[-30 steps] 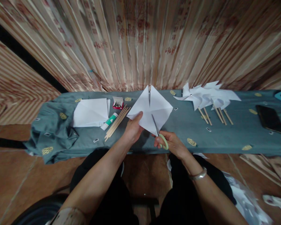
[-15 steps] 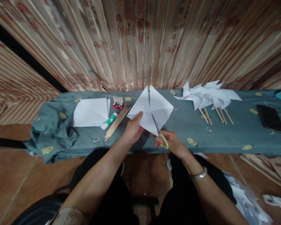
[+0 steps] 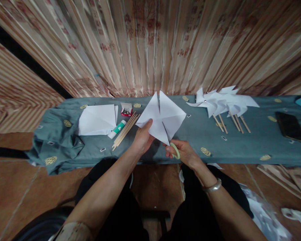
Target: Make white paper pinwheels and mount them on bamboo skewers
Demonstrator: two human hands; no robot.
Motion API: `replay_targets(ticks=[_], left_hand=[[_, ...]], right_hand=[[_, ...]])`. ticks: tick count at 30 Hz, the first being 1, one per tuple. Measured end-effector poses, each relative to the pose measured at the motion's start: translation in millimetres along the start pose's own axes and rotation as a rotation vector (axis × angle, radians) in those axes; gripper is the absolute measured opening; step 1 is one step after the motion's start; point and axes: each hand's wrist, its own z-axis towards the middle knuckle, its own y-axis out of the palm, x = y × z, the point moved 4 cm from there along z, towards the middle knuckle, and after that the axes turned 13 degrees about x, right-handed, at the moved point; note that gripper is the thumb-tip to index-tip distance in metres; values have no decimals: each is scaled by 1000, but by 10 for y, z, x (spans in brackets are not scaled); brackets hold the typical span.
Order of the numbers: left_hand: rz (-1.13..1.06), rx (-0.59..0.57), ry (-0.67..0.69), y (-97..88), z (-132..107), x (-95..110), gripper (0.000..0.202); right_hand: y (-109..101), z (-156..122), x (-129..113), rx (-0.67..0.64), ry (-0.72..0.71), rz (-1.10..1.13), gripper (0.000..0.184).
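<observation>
Apparently slitting square white paper (image 3: 167,113) from near corner, pinched in left hand (image 3: 143,136), with green-handled scissors (image 3: 176,150) gripped in right hand (image 3: 184,152); then likely calls for halting before centre.

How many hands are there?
2: the left hand holds the white paper square, and the right hand holds the green-handled scissors at its near corner.

White paper (image 3: 163,116), slit at its far corner, has green-handled scissors (image 3: 176,151) at its near corner.

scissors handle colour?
Pale yellowish green. The scissors handle, in the right hand, shows best in the head view.
</observation>
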Motion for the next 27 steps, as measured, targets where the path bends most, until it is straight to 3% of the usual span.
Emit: replay_targets(ticks=[8,13,16,19,21,23,27], left_hand=[[-15,17,22,19,27,91,24],[-39,111,112,-48,103,327,24],[-7,105,150,-102,124,404,29],[63,35,149,-143,125,350,37],[130,-22,141,-178,121,259,38],[221,-66,134,-227,122,152,37],[439,-90,116,-330,130,-12,38]], right_hand=[[0,-56,-8,-104,68,14,50],[-266,-132,18,-154,145,-45,54],[-525,-97,5,5,85,-61,54],[-765,-34,-60,358,-78,-14,54],[-830,-11,-102,516,-175,18,54],[-804,15,-126,538,-222,33,55],[-655,68,-102,408,-160,60,56]])
